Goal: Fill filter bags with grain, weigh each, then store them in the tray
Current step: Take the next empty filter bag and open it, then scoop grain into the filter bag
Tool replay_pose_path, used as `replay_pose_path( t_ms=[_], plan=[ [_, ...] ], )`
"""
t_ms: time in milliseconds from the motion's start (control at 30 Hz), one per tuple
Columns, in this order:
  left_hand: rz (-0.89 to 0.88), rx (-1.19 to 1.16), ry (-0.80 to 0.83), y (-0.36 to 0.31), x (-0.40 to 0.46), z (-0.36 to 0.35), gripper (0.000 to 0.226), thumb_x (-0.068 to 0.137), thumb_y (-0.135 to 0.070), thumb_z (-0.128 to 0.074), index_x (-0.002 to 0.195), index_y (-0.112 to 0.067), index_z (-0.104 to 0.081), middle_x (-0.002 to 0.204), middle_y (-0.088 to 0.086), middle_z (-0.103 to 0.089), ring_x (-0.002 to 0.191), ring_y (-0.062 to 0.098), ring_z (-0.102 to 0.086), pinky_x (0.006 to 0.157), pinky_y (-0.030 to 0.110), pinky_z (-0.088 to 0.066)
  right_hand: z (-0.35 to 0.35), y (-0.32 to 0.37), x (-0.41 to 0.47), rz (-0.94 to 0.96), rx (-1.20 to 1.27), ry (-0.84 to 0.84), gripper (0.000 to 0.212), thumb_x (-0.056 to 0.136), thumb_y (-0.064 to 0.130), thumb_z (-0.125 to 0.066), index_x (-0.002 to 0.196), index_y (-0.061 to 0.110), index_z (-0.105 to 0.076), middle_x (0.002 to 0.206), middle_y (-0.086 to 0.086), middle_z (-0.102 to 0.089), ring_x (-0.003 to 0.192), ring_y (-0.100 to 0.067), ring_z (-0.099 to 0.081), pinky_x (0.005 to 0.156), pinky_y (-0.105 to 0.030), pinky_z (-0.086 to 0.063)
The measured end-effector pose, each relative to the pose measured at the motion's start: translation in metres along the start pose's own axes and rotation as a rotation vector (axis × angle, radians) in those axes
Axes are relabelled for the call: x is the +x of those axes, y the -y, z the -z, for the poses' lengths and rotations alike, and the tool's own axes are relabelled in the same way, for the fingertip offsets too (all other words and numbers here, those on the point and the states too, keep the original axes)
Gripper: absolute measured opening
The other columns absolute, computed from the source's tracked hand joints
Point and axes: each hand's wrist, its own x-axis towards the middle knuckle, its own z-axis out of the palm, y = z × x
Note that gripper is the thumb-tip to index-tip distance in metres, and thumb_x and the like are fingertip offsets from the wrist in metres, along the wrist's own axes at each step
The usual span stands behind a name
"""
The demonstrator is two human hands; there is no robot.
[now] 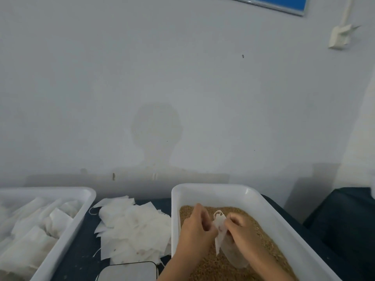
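- Scale (127, 271) at bottom centre, partly cut off by the frame edge
- Left hand (195, 228) and right hand (244, 230) pinch a bag (225, 240) at its top, lower right of centre; it hangs over the grain (261, 236) in the bin (213, 191)
- Empty bags (132, 230) piled left of the bin; tray (77, 226) at lower left holds filled bags (30, 230)

Surface: a dark table (81, 246) stood against a pale wall.
Left: a white tray (67, 236) holding filled filter bags rested on it.
Centre: a loose pile of empty filter bags (132, 230) lay directly on the dark top, between the two trays.
Right: a white tray of grain (253, 195) sat on it.
Near edge: a scale (127, 271) stood just in front of the pile.
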Motion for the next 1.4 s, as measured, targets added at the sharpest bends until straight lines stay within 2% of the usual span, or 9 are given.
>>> replay_pose_path(
  t_ms=[400, 567, 667, 867, 967, 1033, 1167, 1300, 1400],
  plan=[
    [-0.314, 0.51, -0.07, -0.001, -0.007, -0.004, 0.026, 0.088, -0.042, -0.053, 0.087, -0.018, -0.062, 0.098, -0.012, -0.038, 0.096, 0.006, -0.038, 0.073, 0.014, -0.031, 0.008, 0.004, -0.007, -0.14, 0.123, -0.032, 0.031, 0.093, 0.014, -0.052, 0.065, 0.006, -0.063, 0.058, -0.005, -0.062, 0.052, -0.014, -0.054, 0.048, -0.023, -0.042],
    [-0.376, 0.484, -0.129, -0.007, -0.008, 0.001, 0.019, 0.085, -0.015, -0.054, 0.073, -0.02, -0.041, 0.098, -0.009, -0.045, 0.086, 0.009, -0.037, 0.074, 0.018, -0.032, 0.021, -0.003, -0.011, -0.162, -0.669, -0.086, 0.043, 0.094, 0.054, -0.037, 0.105, 0.014, -0.051, 0.086, 0.008, -0.059, 0.072, -0.007, -0.054, 0.073, -0.026, -0.051],
    [-0.313, 0.488, -0.161, -0.008, -0.009, 0.001, 0.016, 0.093, -0.017, -0.046, 0.079, -0.021, -0.039, 0.084, -0.012, -0.039, 0.079, 0.01, -0.035, 0.07, 0.019, -0.029, 0.028, -0.009, -0.014, -0.344, -0.91, 0.105, 0.068, 0.089, 0.04, -0.057, 0.141, 0.008, -0.029, 0.115, 0.003, -0.059, 0.1, -0.011, -0.057, 0.091, -0.029, -0.044],
    [-0.131, 0.395, -0.246, -0.006, -0.008, 0.003, 0.016, 0.099, -0.027, -0.038, 0.084, -0.023, -0.036, 0.069, -0.013, -0.036, 0.075, 0.008, -0.036, 0.055, 0.017, -0.031, 0.024, -0.008, -0.02, -0.362, -1.16, 0.297, 0.023, 0.091, 0.013, -0.053, 0.113, 0.018, -0.06, 0.11, 0.005, -0.062, 0.106, -0.015, -0.056, 0.105, -0.04, -0.031],
    [-0.118, 0.396, -0.25, -0.006, -0.008, 0.003, 0.013, 0.099, -0.025, -0.037, 0.086, -0.023, -0.036, 0.073, -0.013, -0.04, 0.076, 0.009, -0.036, 0.055, 0.02, -0.03, 0.027, -0.002, -0.021, -0.277, -1.213, 0.245, 0.018, 0.091, 0.002, -0.044, 0.086, 0.017, -0.054, 0.083, 0.007, -0.053, 0.099, -0.016, -0.056, 0.103, -0.039, -0.032],
    [-0.126, 0.416, -0.257, -0.005, -0.008, 0.003, 0.01, 0.099, -0.024, -0.037, 0.09, -0.023, -0.04, 0.08, -0.012, -0.046, 0.08, 0.01, -0.037, 0.062, 0.021, -0.03, 0.036, 0.003, -0.019, -0.14, -1.177, 0.171, 0.018, 0.091, 0.0, -0.043, 0.092, 0.016, -0.05, 0.072, 0.009, -0.043, 0.083, -0.014, -0.053, 0.098, -0.037, -0.037],
    [-0.155, 0.435, -0.265, -0.002, -0.007, 0.004, 0.009, 0.097, -0.023, -0.045, 0.096, -0.02, -0.053, 0.088, -0.008, -0.052, 0.082, 0.012, -0.037, 0.067, 0.021, -0.03, 0.061, 0.022, -0.016, 0.187, -1.284, 0.11, 0.022, 0.089, 0.008, -0.055, 0.099, 0.028, -0.057, 0.085, 0.014, -0.058, 0.092, -0.012, -0.054, 0.109, -0.04, -0.026],
    [-0.177, 0.477, -0.217, 0.001, -0.005, 0.002, 0.01, 0.095, -0.017, -0.051, 0.099, -0.022, -0.058, 0.093, -0.006, -0.053, 0.087, 0.012, -0.038, 0.071, 0.02, -0.03, 0.073, 0.021, -0.017, 0.271, -1.355, 0.311, 0.01, 0.087, 0.021, -0.061, 0.084, 0.03, -0.058, 0.077, 0.014, -0.053, 0.089, -0.01, -0.046, 0.114, -0.041, -0.007],
    [-0.189, 0.486, -0.165, 0.003, -0.005, 0.001, 0.015, 0.093, -0.012, -0.053, 0.102, -0.022, -0.06, 0.097, -0.005, -0.052, 0.092, 0.013, -0.041, 0.071, 0.021, -0.036, 0.065, 0.006, -0.021, 0.335, -1.296, 0.399, 0.014, 0.091, 0.032, -0.055, 0.08, 0.025, -0.058, 0.075, 0.008, -0.058, 0.084, -0.009, -0.053, 0.112, -0.038, -0.015]
  ],
)
